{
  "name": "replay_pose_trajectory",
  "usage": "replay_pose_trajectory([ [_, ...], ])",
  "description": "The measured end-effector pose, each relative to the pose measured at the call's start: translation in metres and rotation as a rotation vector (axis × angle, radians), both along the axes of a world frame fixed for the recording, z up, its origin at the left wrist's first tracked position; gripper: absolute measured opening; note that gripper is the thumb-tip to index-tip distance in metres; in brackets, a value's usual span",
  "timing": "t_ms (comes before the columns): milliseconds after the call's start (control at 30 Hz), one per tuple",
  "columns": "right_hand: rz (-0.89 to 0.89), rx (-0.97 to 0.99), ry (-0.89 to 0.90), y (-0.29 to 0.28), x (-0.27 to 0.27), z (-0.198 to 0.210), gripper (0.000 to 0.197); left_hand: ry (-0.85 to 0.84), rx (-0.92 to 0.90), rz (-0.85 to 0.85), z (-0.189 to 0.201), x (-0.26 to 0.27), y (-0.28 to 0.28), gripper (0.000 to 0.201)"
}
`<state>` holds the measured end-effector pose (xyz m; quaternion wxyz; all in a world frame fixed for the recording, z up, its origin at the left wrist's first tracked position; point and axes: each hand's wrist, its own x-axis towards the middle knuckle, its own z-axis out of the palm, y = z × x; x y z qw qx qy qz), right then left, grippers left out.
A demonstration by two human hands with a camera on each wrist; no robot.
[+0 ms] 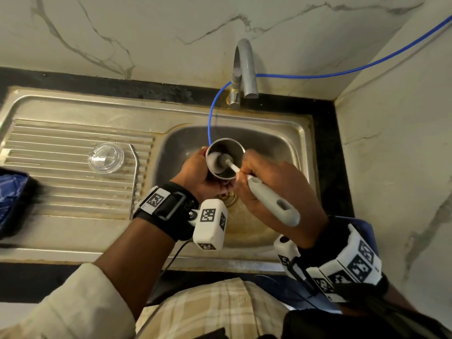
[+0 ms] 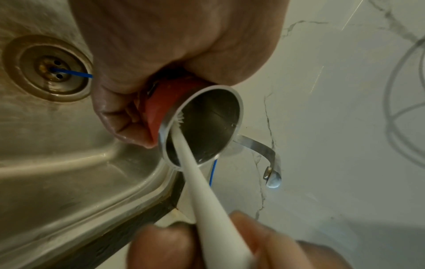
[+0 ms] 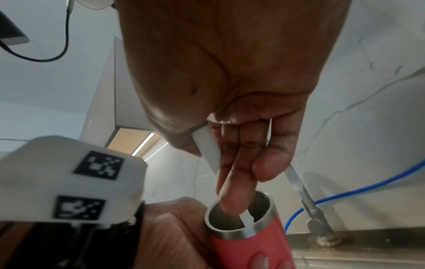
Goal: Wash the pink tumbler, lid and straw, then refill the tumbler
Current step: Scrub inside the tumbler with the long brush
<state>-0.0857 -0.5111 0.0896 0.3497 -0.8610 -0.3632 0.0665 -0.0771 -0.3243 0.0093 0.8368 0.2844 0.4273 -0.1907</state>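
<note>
Mid-wash, tumbler interior stage. Right hand [image 1: 271, 184] is wrapped around the grey handle of the bottle brush [image 1: 266, 199]; the bristle head sits inside the pink tumbler [image 3: 248, 249], against the inner wall just below the rim. Left hand [image 1: 195, 177] grips the tumbler body from the left, mouth tilted toward the right hand, held above the sink basin [image 1: 276, 143] and clear of its floor.

Done, as far as visible: lid and straw are off the tumbler. Lid [image 1: 106, 158] and straw [image 1: 135, 177] lie on the ribbed drainboard [image 1: 61, 143], well left of the left hand, just beside each other, apart as far as I can tell. Can't tell whether either is washed. Judging from this, left: finish scrubbing, rinse, do lid and straw if not done, refill.

Materials:
- Tumbler: cylindrical, brushed steel liner and rim band, matte pink coating outside. Wet, likely slippery.
- Brush: smooth tapered plastic shaft, thicker grey grip with an oval hanging hole, soft white bristle tuft.
- Lid: clear plastic disc, domed.
- Straw: thin metal tube with a bent top.
- Sink: stamped stainless, stained around the drain [image 2: 49, 68].

Beyond both hands: grey gooseneck faucet [image 1: 244, 69], no water stream visible. A thin blue tube [image 1: 342, 69] runs from the right along the marble-patterned wall, loops past the faucet base and drops into the drain.
</note>
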Motion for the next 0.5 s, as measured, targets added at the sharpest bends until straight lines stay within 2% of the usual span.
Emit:
replay_pose_trajectory([
  [67,0.07,0.035,0.072,0.002,-0.001,0.001,0.021,0.003,-0.005,0.006,-0.002,0.001,0.002,0.045],
  [167,0.061,0.099,0.148,0.003,0.005,0.002,0.021,-0.019,0.0,0.002,-0.002,0.001,0.001,0.044],
  [267,0.007,-0.043,-0.011,0.004,0.002,0.0,0.025,0.016,0.047,0.0,-0.002,0.001,0.003,0.045],
  [333,-0.031,-0.066,-0.034,0.002,-0.002,-0.002,0.028,0.062,0.055,-0.002,-0.001,0.0,0.003,0.049],
  [433,-0.007,0.079,0.115,-0.001,-0.003,-0.006,0.024,0.07,0.059,0.023,0.0,0.001,0.004,0.058],
  [500,-0.027,0.175,0.192,0.001,0.001,-0.01,0.018,0.029,0.062,0.027,0.002,0.002,0.001,0.053],
])
